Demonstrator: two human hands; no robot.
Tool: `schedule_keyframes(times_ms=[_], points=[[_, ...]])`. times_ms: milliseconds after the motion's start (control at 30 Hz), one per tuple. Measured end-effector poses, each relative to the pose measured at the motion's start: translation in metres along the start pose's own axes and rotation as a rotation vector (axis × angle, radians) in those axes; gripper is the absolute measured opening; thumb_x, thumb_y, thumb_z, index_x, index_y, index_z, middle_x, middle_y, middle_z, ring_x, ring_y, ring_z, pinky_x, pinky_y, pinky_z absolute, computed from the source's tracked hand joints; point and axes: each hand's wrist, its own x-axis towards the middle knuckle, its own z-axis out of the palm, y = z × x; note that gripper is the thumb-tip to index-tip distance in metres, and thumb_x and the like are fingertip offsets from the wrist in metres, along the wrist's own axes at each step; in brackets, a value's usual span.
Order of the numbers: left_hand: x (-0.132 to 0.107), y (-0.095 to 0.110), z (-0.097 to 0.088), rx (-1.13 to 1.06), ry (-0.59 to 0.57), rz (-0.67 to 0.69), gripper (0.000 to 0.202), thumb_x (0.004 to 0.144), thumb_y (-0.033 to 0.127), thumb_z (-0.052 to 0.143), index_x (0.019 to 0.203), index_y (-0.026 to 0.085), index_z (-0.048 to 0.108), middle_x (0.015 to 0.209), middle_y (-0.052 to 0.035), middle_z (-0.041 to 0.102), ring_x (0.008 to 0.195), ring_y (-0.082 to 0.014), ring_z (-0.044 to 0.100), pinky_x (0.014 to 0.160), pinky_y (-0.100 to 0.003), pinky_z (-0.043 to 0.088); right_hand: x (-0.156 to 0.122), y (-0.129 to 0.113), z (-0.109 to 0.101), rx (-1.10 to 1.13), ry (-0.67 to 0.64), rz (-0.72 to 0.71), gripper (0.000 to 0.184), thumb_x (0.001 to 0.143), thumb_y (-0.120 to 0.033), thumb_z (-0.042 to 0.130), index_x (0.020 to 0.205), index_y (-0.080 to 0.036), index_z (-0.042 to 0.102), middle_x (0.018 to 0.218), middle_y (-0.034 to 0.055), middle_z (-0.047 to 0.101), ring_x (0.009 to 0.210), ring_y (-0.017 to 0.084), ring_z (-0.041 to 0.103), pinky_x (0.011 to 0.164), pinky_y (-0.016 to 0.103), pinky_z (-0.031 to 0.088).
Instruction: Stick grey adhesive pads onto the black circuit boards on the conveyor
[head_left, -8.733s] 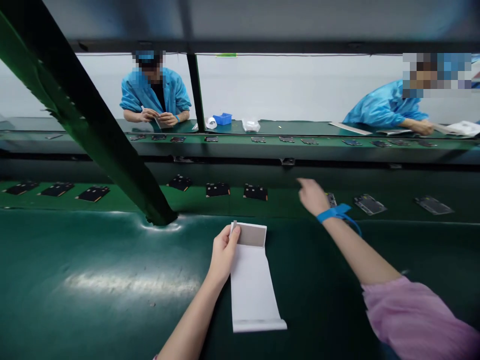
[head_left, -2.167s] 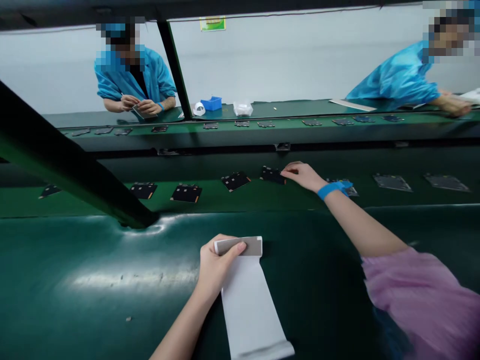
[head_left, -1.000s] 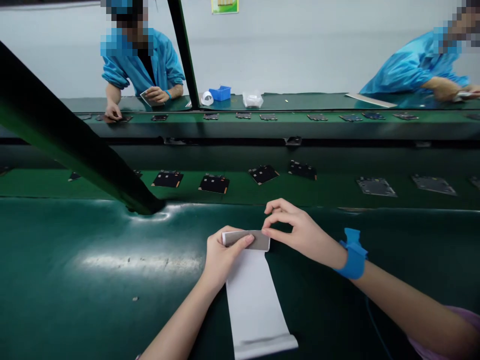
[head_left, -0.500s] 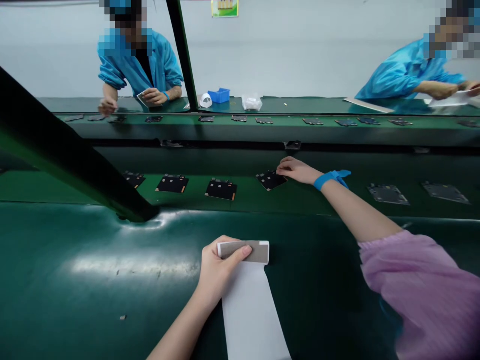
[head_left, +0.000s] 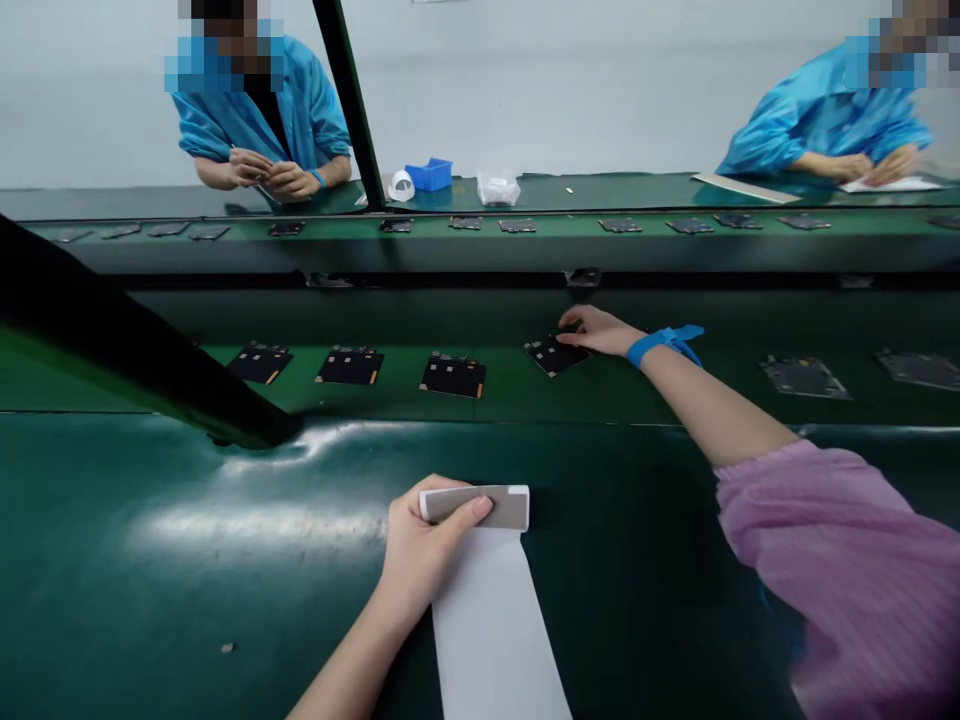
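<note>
Left hand (head_left: 418, 548): fingers closed on folded end of strip (head_left: 491, 625), lying on tabletop (head_left: 187, 580). Right hand (head_left: 598, 331): fingers extended, ungripping, tips touching board (head_left: 553, 356) on belt (head_left: 675, 392).

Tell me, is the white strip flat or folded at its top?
Folded at the top: the white strip has its far end turned over into a grey flap, pinned by the left hand. The rest lies flat.
</note>
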Motion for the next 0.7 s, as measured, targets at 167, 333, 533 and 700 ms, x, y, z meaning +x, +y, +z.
schedule_keyframes(times_ms=[167,333,533,700], points=[[0.001,-0.003,0.0,-0.014,0.005,0.036,0.02,0.062,0.035,0.076,0.06,0.017,0.069,0.059,-0.0015,0.065,0.056,-0.0135,0.057,0.052,-0.022,0.043,-0.042,-0.026,0.008,0.22,0.308,0.047,0.025,0.084,-0.033,0.054,0.105,-0.019,0.057,0.095,0.01,0.06,0.071,0.019,0.058,0.065,0.036,0.049],[0.001,-0.005,0.001,-0.041,-0.012,0.075,0.021,0.064,0.036,0.077,0.064,0.016,0.07,0.065,-0.0031,0.068,0.061,-0.0155,0.06,0.056,-0.024,0.046,-0.143,-0.088,0.042,0.246,0.094,-0.404,0.027,0.088,-0.043,0.049,0.08,-0.021,0.063,0.088,0.0066,0.059,0.076,0.019,0.057,0.067,0.034,0.048],[0.0,-0.004,-0.001,-0.062,-0.024,0.094,0.021,0.065,0.036,0.077,0.068,0.016,0.072,0.068,-0.0041,0.07,0.063,-0.0165,0.062,0.058,-0.025,0.047,-0.197,-0.125,0.057,0.181,0.022,-0.486,0.017,0.085,-0.038,0.057,0.077,-0.025,0.065,0.097,0.0056,0.055,0.08,0.019,0.059,0.069,0.035,0.051],[0.0,-0.004,0.0,-0.068,-0.038,0.113,0.02,0.066,0.035,0.077,0.069,0.016,0.073,0.068,-0.0036,0.07,0.063,-0.0162,0.062,0.058,-0.025,0.047,-0.201,-0.131,0.06,0.079,0.052,-0.543,0.023,0.09,-0.033,0.051,0.072,-0.022,0.062,0.099,0.0064,0.053,0.072,0.016,0.058,0.07,0.036,0.05]])
